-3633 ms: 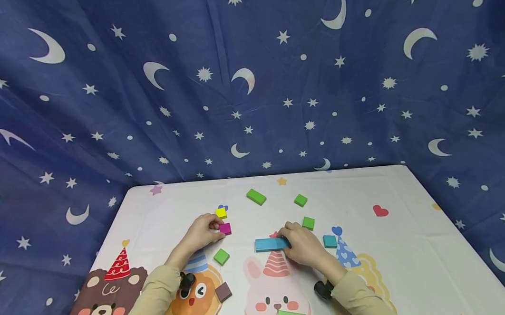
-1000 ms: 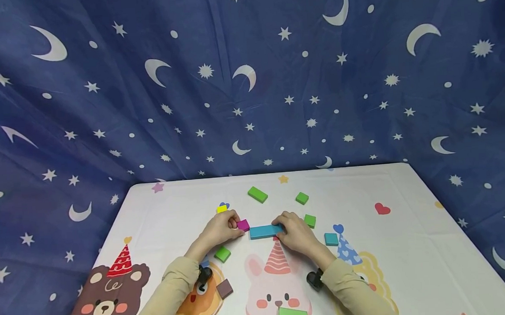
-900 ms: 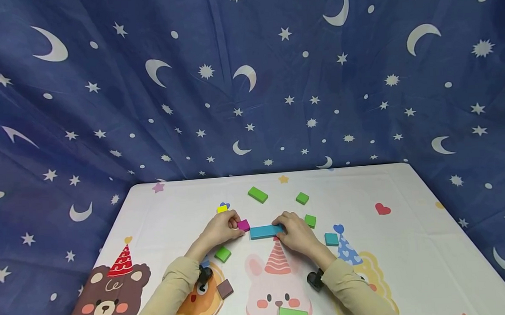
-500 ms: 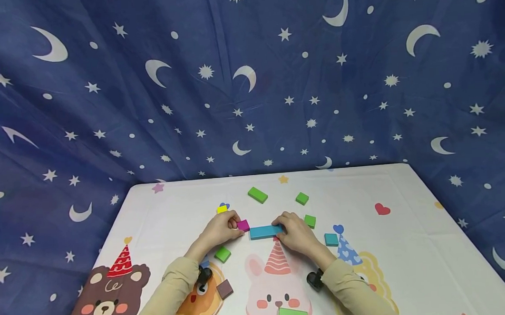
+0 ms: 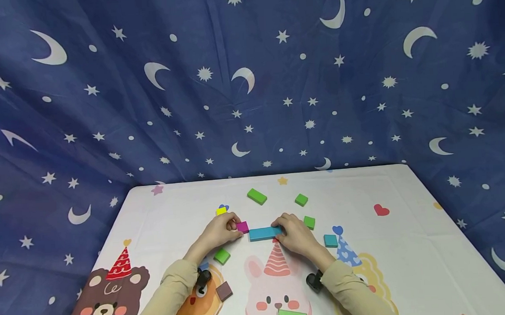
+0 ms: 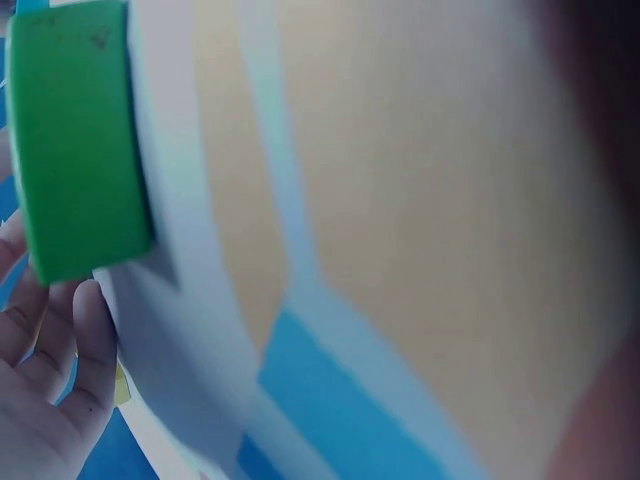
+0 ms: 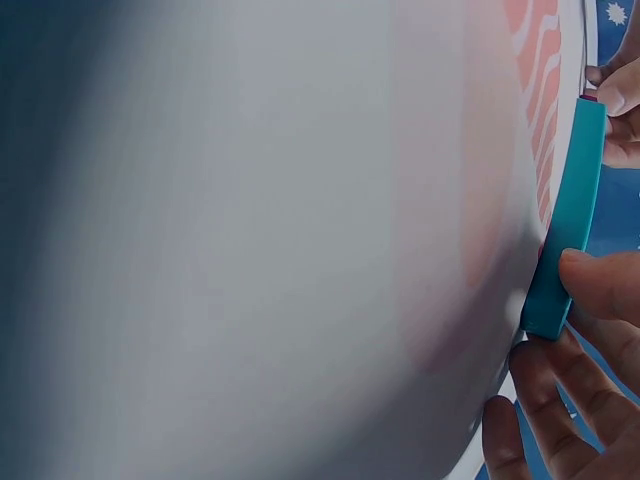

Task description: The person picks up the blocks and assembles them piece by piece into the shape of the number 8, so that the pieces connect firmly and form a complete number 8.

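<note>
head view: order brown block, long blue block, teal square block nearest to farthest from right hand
1. Long blue block, gripped by the right hand.
2. Teal square block, right of that hand.
3. Brown block, at lower left.

I can see a long beige fabric left sleeve (image 5: 164,294) and matching right sleeve (image 5: 356,291), both softly creased; small, rounded black wrist cameras (image 5: 314,282) jut out beside bare hands (image 5: 218,232)

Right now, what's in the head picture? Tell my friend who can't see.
A person's left fingers pinch a pink block beside a long blue block held in the right fingers. More blocks, mostly green, lie on a white table before a starry blue curtain.
</note>
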